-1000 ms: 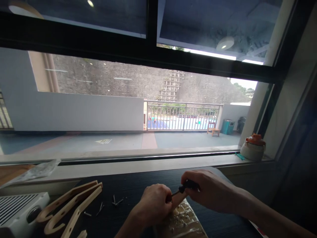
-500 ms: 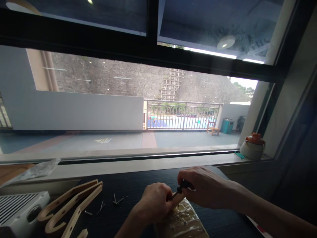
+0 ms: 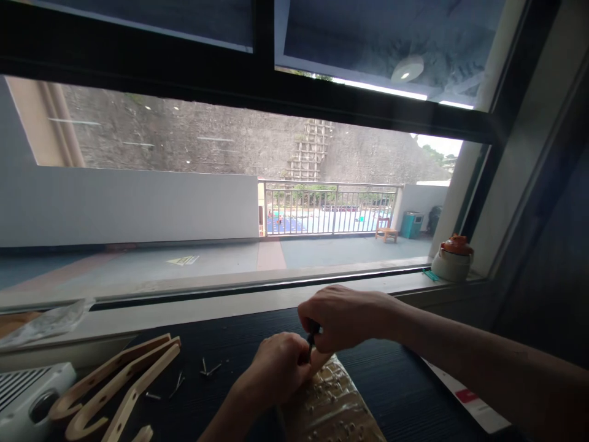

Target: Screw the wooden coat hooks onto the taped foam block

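Note:
My right hand [image 3: 347, 316] is closed around the dark handle of a screwdriver [image 3: 313, 328], whose shaft points down beside my left fingertips. My left hand [image 3: 283, 365] is closed, fingers pinching at the screwdriver's tip and against a pale wooden piece [image 3: 321, 362]. That piece lies on a block wrapped in clear tape [image 3: 338, 405], its top dotted with small holes. A screw at the tip is hidden or too small to make out. Left of my hands, several loose screws [image 3: 209, 368] lie on the black table [image 3: 230, 334].
Several curved wooden hooks [image 3: 138, 390] lie at the left beside a white slotted appliance [image 3: 34, 393]. A plastic bag [image 3: 50, 322] and a lidded pot [image 3: 453, 258] rest along the window sill. A white and red flat item [image 3: 473, 399] lies under my right forearm.
My right hand has shifted left and turned, and the screwdriver now stands more upright. My left hand keeps its hold. The whole view has swung slightly to the right.

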Demonstrator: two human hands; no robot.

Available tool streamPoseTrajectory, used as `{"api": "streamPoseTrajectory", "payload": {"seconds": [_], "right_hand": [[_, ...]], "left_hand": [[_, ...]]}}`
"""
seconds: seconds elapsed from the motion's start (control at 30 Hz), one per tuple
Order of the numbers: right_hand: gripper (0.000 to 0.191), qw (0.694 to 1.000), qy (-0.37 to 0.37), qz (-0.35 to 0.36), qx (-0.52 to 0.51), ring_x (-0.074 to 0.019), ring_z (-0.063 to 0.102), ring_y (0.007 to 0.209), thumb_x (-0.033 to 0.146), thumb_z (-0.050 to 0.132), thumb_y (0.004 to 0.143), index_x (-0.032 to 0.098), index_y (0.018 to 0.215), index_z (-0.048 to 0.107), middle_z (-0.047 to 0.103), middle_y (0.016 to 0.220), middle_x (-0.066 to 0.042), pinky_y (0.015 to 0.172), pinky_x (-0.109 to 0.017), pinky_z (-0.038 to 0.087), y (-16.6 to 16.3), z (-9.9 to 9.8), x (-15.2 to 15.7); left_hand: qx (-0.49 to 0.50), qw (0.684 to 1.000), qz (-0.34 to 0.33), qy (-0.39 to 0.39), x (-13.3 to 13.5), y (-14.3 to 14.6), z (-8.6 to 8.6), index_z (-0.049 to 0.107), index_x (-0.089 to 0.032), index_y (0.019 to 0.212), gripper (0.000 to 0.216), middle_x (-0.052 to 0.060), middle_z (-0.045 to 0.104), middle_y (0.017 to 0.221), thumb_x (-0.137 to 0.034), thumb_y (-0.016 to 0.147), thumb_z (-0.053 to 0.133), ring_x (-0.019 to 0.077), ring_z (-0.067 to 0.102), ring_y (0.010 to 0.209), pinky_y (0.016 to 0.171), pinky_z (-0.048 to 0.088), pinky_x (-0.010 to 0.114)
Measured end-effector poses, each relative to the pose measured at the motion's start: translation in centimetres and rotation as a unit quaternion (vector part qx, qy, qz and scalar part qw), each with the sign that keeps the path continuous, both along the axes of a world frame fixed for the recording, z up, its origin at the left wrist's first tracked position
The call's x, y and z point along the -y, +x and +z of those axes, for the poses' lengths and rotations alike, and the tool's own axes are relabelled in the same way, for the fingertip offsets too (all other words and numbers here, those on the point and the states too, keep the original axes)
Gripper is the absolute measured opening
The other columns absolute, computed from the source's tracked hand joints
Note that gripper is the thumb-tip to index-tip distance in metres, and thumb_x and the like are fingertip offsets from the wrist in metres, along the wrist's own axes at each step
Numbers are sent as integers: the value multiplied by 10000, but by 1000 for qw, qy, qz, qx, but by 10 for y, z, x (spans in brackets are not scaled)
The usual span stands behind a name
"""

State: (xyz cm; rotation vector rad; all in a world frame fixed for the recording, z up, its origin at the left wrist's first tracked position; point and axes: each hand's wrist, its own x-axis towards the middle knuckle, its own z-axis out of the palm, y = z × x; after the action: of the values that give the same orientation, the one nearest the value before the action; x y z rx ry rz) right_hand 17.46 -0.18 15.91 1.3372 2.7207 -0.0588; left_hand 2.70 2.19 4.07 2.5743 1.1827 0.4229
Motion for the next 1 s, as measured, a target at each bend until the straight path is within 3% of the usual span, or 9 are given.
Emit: {"api": "streamPoseTrajectory", "payload": {"seconds": [0.17,0.53,0.77,1.0], "right_hand": [[276,999,-44,12,26,-145,534,693,345,564,640,211,873,628,649,816,-7,526,-232,351,-12,4,-17],[308,998,-59,-13,32,-140,525,678,352,559,652,191,904,632,635,817,-17,507,-228,354,-12,6,-18],[328,997,-65,-8,31,-141,523,683,324,572,614,178,899,640,640,821,-25,520,-229,343,-10,6,-14],[358,996,-71,-54,0,-140,539,647,368,563,631,153,902,657,646,793,-38,475,-215,336,-4,1,-24]], "left_hand": [[3,999,-3,-35,-3,-2,-1,666,-232,665,205,-17,661,644,-296,733,484,138,589,620,531,316,213],[-23,998,51,-17,0,2,2,678,-225,651,202,2,680,657,-319,710,510,160,602,627,522,303,240],[-21,999,28,-24,1,1,2,648,-216,608,211,-14,639,611,-318,721,502,129,566,588,507,270,232],[-16,999,43,-5,4,1,6,636,-206,587,286,-14,591,542,-372,751,472,105,493,504,464,215,235]]}}
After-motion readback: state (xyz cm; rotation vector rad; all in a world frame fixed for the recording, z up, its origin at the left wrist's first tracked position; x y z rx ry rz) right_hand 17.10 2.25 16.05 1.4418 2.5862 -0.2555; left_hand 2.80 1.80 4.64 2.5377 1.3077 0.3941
